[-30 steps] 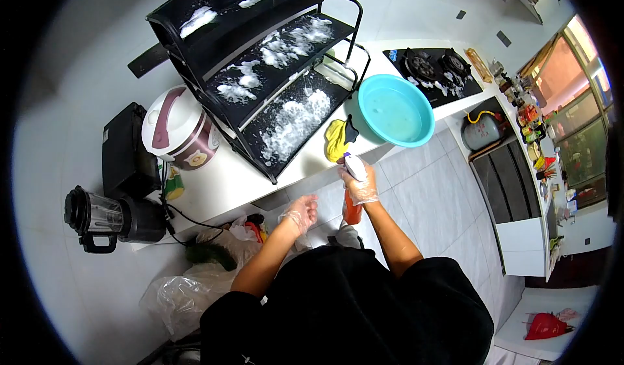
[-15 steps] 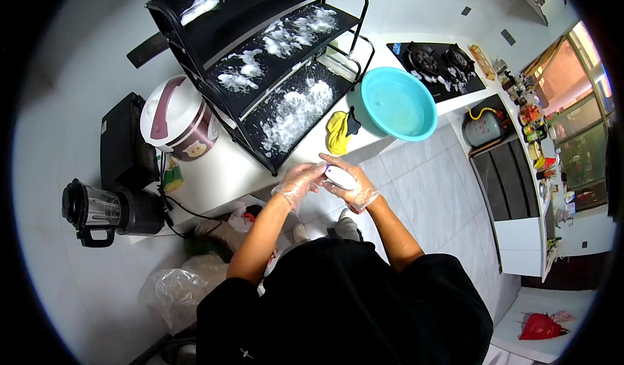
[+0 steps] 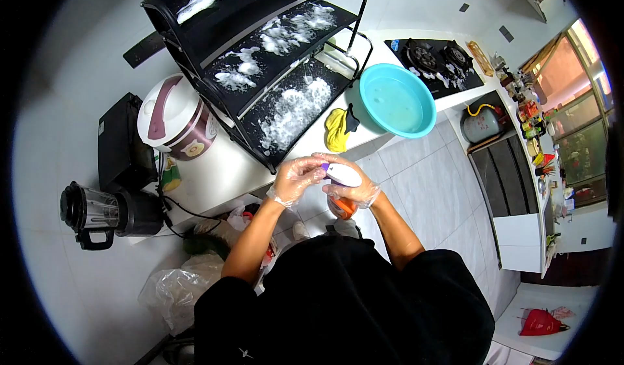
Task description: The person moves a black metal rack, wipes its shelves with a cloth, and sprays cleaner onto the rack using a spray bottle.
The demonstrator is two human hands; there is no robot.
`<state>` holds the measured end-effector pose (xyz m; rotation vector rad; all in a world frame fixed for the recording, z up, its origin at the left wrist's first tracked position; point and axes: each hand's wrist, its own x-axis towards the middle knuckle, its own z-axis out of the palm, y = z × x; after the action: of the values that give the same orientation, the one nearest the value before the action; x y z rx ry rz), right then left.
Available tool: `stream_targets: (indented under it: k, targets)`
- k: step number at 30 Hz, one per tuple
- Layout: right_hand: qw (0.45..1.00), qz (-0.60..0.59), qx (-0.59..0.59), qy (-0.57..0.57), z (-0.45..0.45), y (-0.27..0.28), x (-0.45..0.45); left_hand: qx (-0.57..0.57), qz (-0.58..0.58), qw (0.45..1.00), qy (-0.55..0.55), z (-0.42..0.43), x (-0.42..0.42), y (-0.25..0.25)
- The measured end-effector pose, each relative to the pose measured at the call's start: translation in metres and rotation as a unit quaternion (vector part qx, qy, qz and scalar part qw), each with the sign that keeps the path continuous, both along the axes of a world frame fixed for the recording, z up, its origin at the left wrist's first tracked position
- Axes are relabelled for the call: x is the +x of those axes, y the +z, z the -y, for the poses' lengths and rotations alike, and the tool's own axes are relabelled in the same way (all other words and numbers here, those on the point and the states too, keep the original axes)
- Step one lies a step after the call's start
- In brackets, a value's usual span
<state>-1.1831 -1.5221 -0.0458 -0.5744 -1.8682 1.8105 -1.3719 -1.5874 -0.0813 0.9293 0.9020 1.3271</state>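
Note:
In front of my body I hold a spray bottle (image 3: 344,175) with a white trigger head, a purple nozzle tip and an orange body, seen below the hand. My right hand (image 3: 364,189), in a clear plastic glove, is closed around the bottle just under its head. My left hand (image 3: 294,180), gloved the same way, has its fingers pinched at the purple nozzle (image 3: 325,167). Beyond my hands stands a black tiered rack (image 3: 260,72) with white foam on its shelves. A yellow and dark cloth or glove (image 3: 338,131) lies on the counter nearby.
A turquoise basin (image 3: 398,102) of water sits at the counter's edge, beside a foam-spotted gas stove (image 3: 435,66). On the left are a rice cooker (image 3: 175,118), a black box-shaped appliance (image 3: 119,143) and a blender (image 3: 97,212). A plastic bag (image 3: 182,290) rests below.
The spray bottle has turned in my hands, so its purple nozzle and orange body show more. My left fingers have shifted onto the nozzle. The rack and basin stay put.

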Motion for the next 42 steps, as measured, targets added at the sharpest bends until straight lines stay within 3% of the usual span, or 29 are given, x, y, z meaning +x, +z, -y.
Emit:
stream_targets:
  k: [3,6,10,14,18,24,27,30,34,38,42]
  targets:
    - [0.999,-0.045,-0.014,-0.011,0.003,0.018,-0.003,0.056,-0.040,0.997,0.025,0.004,0.005,0.011]
    - [0.973,-0.044,-0.224,0.019,0.003,0.028,0.006,0.155,-0.150,0.974,0.070,0.007,0.006,0.031]
    - [0.954,-0.113,-0.274,0.052,0.002,0.031,0.007,0.322,-0.342,0.873,0.132,0.008,0.003,0.063]
    - [0.949,-0.120,-0.278,0.090,0.000,0.047,0.009,0.387,-0.443,0.787,0.186,0.020,0.010,0.085]
    - [0.942,-0.117,-0.291,0.117,-0.002,0.055,0.013,0.430,-0.472,0.744,0.196,0.022,0.014,0.095]
    - [0.918,-0.168,-0.338,0.121,-0.002,0.050,0.019,0.386,-0.490,0.755,0.203,0.024,0.029,0.114]
    - [0.916,-0.173,-0.342,0.115,-0.004,0.051,0.019,0.322,-0.450,0.806,0.212,0.025,0.035,0.116]
    - [0.931,-0.156,-0.316,0.097,-0.001,0.062,0.016,0.226,-0.293,0.912,0.178,0.024,0.037,0.124]
    - [0.941,-0.136,-0.296,0.088,-0.001,0.062,0.018,0.102,-0.239,0.961,0.095,0.025,0.031,0.126]
    - [0.953,-0.126,-0.268,0.059,-0.001,0.053,0.019,0.141,-0.272,0.945,0.116,0.030,0.036,0.130]
    - [0.932,-0.154,-0.322,0.070,0.003,0.063,0.021,0.219,-0.325,0.905,0.162,0.033,0.044,0.133]
